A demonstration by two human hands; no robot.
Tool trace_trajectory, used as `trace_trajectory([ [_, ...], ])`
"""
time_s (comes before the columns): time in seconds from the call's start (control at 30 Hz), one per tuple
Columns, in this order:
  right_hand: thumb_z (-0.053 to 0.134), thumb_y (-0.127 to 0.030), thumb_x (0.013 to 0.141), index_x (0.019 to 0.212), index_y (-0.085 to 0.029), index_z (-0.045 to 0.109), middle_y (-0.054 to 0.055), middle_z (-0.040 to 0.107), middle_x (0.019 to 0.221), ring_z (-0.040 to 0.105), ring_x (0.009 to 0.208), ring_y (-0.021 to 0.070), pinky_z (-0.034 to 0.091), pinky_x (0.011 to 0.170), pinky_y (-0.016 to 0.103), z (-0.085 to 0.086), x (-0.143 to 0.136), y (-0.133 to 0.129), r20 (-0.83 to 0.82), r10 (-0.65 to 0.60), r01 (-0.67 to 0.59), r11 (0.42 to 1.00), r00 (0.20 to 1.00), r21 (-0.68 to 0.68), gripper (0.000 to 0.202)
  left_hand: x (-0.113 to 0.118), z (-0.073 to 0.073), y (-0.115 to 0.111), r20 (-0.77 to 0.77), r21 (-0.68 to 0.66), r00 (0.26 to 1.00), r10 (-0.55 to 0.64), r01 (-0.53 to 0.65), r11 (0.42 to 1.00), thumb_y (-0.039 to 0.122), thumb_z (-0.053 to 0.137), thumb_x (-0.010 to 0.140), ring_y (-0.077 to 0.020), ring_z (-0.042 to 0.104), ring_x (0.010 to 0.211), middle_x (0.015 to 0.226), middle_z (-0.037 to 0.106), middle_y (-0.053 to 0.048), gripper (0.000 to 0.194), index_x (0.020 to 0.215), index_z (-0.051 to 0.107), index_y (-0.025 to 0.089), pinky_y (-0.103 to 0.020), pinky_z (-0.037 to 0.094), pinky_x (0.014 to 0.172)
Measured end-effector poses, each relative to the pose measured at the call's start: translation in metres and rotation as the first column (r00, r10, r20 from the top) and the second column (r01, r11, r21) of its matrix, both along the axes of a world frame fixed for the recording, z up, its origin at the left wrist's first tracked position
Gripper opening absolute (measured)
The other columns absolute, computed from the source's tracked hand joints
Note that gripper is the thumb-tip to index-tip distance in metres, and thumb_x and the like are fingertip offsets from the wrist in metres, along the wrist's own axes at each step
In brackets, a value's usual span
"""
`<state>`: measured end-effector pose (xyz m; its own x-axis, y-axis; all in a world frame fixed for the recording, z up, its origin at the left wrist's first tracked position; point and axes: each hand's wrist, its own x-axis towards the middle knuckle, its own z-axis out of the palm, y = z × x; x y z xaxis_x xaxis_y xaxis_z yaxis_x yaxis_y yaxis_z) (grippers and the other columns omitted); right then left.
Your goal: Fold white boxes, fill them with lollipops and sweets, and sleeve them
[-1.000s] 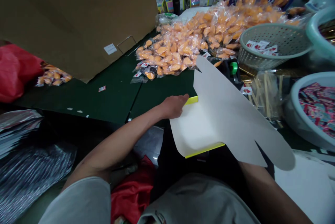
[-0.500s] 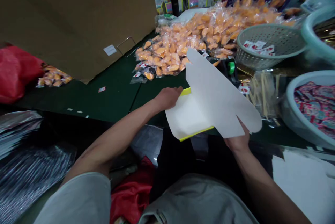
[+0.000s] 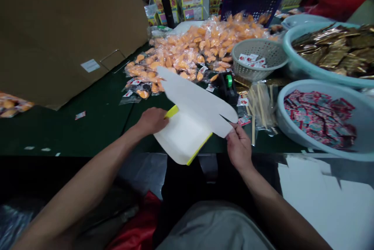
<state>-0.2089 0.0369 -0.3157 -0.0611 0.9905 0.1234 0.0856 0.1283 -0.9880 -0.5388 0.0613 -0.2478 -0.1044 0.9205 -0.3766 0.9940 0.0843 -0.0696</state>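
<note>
White card (image 3: 193,115), left hand (image 3: 153,120) gripping its yellow-edged side, right hand (image 3: 239,146) pinching its slit end, long flap slanting far-left to near-right, above the worktop's (image 3: 99,131) front edge.

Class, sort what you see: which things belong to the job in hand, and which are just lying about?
In hand: white card, held by left hand and right hand.
Seemingly lying about: orange packets, brown box, sticks, grey basket.

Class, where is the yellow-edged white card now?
In the head view, the white card is near the centre, held between the left hand and right hand, its far tip overlapping the orange packets.
</note>
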Motion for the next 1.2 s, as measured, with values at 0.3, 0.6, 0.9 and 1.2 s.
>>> trace_trajectory([
  [0.3,0.062,-0.053,0.101,0.105,-0.016,0.071,0.011,0.069,0.101,0.065,0.093,0.0270,0.046,0.080,0.037,0.006,0.089,0.001,0.818,-0.349,0.160,0.937,0.458,0.310,0.038,-0.027,-0.009,-0.028,0.044,0.043,0.970,0.237,-0.239,0.970,0.030,0.048,0.094,-0.0331,0.073,0.102,0.111,0.076,-0.015,0.027,0.105,0.069,0.019,-0.039,0.053,0.079],
  [0.6,0.047,-0.049,0.103,0.086,-0.023,0.062,0.009,0.071,0.082,0.066,0.073,0.0283,0.034,0.065,0.036,0.011,0.124,-0.039,0.946,-0.044,0.095,0.995,0.322,0.014,0.035,-0.028,-0.018,-0.036,0.128,0.084,0.903,0.410,-0.422,0.903,0.033,0.052,0.091,-0.0364,0.071,0.109,0.119,0.073,-0.017,0.029,0.115,0.061,0.018,-0.040,0.053,0.078],
  [0.9,0.060,-0.067,0.096,0.122,-0.030,0.072,0.002,0.080,0.103,0.077,0.085,0.0276,0.057,0.066,0.035,0.021,0.169,-0.090,0.781,-0.079,0.114,0.993,0.619,0.009,0.046,-0.020,-0.021,-0.037,0.200,0.121,0.870,0.450,-0.478,0.870,0.025,0.057,0.089,-0.0384,0.070,0.115,0.124,0.072,-0.021,0.037,0.124,0.061,0.015,-0.044,0.055,0.087],
  [1.2,0.051,-0.024,0.104,0.104,-0.021,0.071,0.006,0.071,0.087,0.057,0.078,0.0244,0.040,0.072,0.040,0.107,0.044,-0.010,0.852,-0.220,-0.640,0.578,0.474,0.506,0.020,-0.012,-0.024,-0.046,0.256,0.162,0.855,0.450,-0.497,0.852,0.019,0.055,0.089,-0.0311,0.070,0.117,0.126,0.073,-0.018,0.038,0.126,0.062,0.016,-0.039,0.056,0.090],
])
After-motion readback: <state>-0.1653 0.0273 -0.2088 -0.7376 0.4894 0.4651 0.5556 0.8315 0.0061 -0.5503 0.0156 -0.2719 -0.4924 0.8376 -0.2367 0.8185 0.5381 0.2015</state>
